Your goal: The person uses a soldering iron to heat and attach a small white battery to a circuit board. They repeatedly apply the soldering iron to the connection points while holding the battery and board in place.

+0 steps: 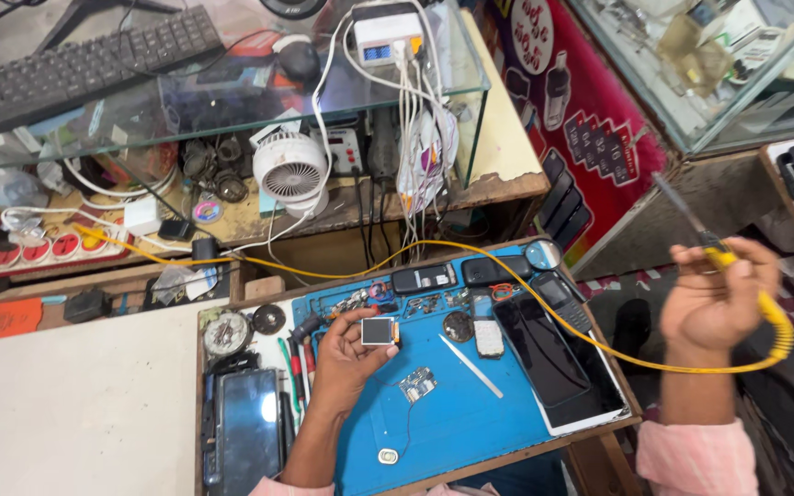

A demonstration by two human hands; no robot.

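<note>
left hand (346, 354) pinches small screen (379, 332) over mat (470, 413) | right hand (719, 294) grips soldering iron (691, 220) beyond bench edge

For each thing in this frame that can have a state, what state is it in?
left hand: holds a small square screen module above the blue mat.
right hand: raised off the bench, gripping a yellow soldering iron, tip up.
small circuit board: bare, lying flat on the mat.
black phone: lying flat, screen dark.
white desk fan: upright; running or not, cannot tell.

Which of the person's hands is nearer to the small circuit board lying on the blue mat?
Left. The left hand hovers just left of the circuit board, holding a small screen; the right hand is raised far right, off the blue mat.
</note>
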